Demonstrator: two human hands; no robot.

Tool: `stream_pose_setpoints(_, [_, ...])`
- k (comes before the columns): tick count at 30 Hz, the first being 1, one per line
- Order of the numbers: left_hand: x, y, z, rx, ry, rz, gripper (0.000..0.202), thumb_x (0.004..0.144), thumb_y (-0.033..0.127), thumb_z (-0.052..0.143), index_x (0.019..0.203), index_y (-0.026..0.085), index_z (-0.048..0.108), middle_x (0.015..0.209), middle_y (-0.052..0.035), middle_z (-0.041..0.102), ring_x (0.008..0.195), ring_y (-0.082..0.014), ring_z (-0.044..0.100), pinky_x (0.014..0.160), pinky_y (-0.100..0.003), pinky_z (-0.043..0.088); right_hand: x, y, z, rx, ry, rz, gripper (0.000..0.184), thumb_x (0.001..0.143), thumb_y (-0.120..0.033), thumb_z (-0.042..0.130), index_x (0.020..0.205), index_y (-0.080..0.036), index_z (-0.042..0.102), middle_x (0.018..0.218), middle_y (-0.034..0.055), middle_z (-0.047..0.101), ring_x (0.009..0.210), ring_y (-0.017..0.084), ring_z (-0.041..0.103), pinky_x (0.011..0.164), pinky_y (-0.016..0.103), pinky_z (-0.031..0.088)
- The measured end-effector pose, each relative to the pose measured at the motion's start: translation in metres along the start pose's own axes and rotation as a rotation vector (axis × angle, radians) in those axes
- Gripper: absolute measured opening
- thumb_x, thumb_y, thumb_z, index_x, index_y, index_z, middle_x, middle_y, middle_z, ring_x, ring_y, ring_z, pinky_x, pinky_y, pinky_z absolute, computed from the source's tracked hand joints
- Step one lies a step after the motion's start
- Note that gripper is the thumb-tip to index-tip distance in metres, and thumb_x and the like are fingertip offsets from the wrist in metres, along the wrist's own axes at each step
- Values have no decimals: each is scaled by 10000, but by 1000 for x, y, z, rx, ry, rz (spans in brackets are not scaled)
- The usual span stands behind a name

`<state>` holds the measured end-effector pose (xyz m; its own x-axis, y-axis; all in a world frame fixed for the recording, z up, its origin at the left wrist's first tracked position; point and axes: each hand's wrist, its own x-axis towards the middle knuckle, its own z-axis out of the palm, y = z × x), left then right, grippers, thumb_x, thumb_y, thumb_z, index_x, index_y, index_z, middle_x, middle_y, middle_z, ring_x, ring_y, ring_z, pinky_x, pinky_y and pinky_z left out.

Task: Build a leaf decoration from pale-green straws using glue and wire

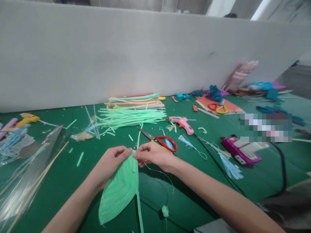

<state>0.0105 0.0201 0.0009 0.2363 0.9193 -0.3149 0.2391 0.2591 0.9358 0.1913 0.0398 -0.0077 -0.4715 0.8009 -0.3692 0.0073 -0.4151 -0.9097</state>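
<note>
A light-green leaf (119, 191) made of fuzzy pipe cleaners hangs tilted from my hands, its pointed tip upward. My left hand (113, 163) is closed, pinching the leaf near that tip. Close beside it, my right hand (153, 155) pinches at the leaf's upper right edge, fingertips nearly meeting the left ones. From under the right fingers a thin pale thread (161, 171) curves down to the right; what the fingertips grip is partly hidden. A green stem (139, 210) runs down from the leaf's side. A small green fuzzy ball (165, 211) is lower right, with a thin strand below it.
Red-handled scissors (167, 142) lie just beyond my right hand. Behind them are a pile of green pipe cleaners (131, 117) and a pink glue gun (182, 124), whose black cord runs under my right forearm. Blue tassels (229, 165) and a magenta device (240, 152) lie right.
</note>
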Motion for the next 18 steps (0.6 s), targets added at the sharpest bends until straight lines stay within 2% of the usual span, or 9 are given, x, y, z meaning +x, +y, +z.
stream_pose_setpoints(3, [-1, 1, -1, 41, -5, 12, 265, 749, 439, 673, 846, 192, 679, 804, -25, 648, 725, -170, 571, 626, -232, 422, -1, -1, 1, -39, 38, -22, 197, 678, -266, 785, 672, -136, 638, 557, -15, 634, 529, 78, 599, 564, 190, 494])
stream_pose_setpoints(6, [-3, 1, -4, 93, -51, 2, 422, 640, 363, 781, 1020, 232, 652, 984, -34, 667, 897, -218, 600, 729, -260, 452, -1, -1, 0, -43, 79, -43, 220, 663, -286, 800, 705, -133, 648, 562, -21, 631, 531, 76, 595, 551, 186, 483])
stream_pose_setpoints(9, [-4, 2, -5, 127, -159, -30, 471, 622, 374, 787, 1040, 230, 626, 929, -21, 668, 832, -226, 608, 679, -277, 464, -2, -1, -2, -45, 62, -39, 250, 656, -303, 809, 719, -133, 637, 576, -18, 638, 527, 78, 598, 542, 188, 482])
stream_pose_setpoints(13, [-4, 2, -4, 176, -126, -17, 409, 625, 357, 782, 978, 224, 627, 833, 13, 647, 761, -196, 587, 636, -253, 446, -2, -1, -2, -38, 19, -33, 303, 618, -322, 833, 729, -136, 621, 574, -16, 641, 522, 84, 603, 527, 188, 483])
stream_pose_setpoints(18, [-5, 4, 0, 123, -123, -46, 393, 633, 296, 767, 985, 214, 613, 796, 20, 632, 726, -182, 581, 620, -253, 446, -2, 1, 0, -4, 18, -41, 354, 578, -355, 854, 733, -131, 627, 580, -16, 633, 540, 90, 611, 568, 207, 513])
